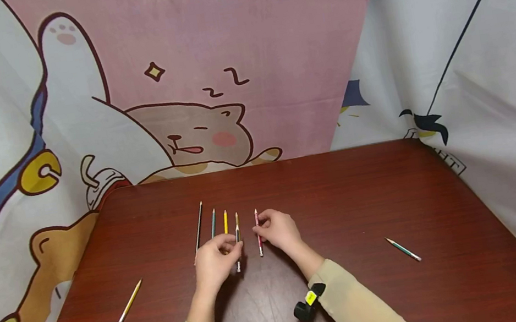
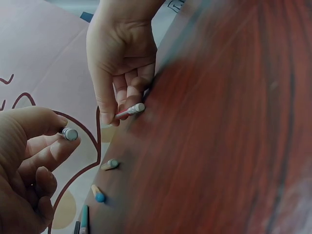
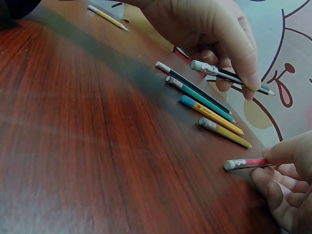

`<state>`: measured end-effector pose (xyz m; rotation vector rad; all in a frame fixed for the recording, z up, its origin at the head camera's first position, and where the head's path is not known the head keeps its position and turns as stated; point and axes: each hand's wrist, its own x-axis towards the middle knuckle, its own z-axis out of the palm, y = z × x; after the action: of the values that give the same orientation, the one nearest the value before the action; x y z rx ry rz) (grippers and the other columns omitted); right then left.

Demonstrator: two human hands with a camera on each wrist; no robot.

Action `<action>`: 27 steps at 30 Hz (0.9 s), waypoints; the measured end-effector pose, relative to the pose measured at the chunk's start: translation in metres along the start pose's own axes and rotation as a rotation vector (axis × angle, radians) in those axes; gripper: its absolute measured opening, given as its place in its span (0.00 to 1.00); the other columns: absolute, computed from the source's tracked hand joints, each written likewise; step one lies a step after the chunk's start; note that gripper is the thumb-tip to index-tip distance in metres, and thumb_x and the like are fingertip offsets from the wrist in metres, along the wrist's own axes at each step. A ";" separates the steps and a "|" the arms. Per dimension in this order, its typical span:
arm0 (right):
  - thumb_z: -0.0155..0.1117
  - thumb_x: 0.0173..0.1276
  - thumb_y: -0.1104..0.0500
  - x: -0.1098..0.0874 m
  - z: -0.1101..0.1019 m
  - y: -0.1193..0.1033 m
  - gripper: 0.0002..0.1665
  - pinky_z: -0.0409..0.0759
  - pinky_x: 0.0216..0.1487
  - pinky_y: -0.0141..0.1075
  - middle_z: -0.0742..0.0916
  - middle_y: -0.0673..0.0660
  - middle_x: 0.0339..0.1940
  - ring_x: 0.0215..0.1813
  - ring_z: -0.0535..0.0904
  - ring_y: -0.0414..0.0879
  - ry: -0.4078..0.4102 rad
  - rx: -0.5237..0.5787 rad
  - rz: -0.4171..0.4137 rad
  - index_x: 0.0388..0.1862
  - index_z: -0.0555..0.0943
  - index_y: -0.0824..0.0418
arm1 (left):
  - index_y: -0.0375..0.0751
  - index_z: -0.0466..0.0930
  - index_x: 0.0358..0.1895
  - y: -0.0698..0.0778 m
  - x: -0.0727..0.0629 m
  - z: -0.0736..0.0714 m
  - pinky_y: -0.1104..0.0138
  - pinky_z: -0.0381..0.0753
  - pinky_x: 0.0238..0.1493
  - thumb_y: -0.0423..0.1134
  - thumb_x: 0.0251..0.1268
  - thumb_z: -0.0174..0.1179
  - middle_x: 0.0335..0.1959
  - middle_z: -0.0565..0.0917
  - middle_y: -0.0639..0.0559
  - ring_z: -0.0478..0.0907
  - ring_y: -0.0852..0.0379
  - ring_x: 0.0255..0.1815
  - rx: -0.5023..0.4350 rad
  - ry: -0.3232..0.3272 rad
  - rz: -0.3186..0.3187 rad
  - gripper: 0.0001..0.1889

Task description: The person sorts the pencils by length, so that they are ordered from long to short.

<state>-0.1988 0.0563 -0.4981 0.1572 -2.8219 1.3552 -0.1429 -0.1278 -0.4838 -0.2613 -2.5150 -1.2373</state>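
My left hand (image 1: 216,260) pinches a black pencil (image 3: 228,75) with a white eraser between thumb and fingertips, raised over the row in the right wrist view. Between the thumb and fingers of my right hand (image 1: 278,228) is a pink-red pencil (image 1: 260,244), its white eraser towards me. Side by side on the table lie a black pencil (image 3: 195,87), a teal pencil (image 3: 204,101), a yellow pencil (image 3: 214,115) with a blue end and an olive-gold pencil (image 3: 228,134). In the head view, my left hand partly hides this row.
A yellow pencil (image 1: 130,302) lies apart on the left of the dark red-brown table (image 1: 332,189). Off to the right lies a green pencil (image 1: 403,249) with a white end. A printed cartoon cloth (image 1: 268,26) hangs behind the table's far edge and along its sides.
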 end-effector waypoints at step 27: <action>0.76 0.58 0.48 0.003 0.018 -0.002 0.16 0.75 0.27 0.39 0.86 0.44 0.26 0.30 0.82 0.40 0.089 -0.217 0.017 0.42 0.86 0.52 | 0.37 0.87 0.35 -0.007 -0.001 -0.004 0.65 0.77 0.27 0.34 0.51 0.72 0.19 0.83 0.56 0.80 0.60 0.22 -0.005 0.017 -0.006 0.08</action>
<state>-0.2009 0.0413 -0.5077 0.0692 -2.8747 1.0204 -0.1434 -0.1353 -0.4863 -0.2429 -2.5004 -1.2430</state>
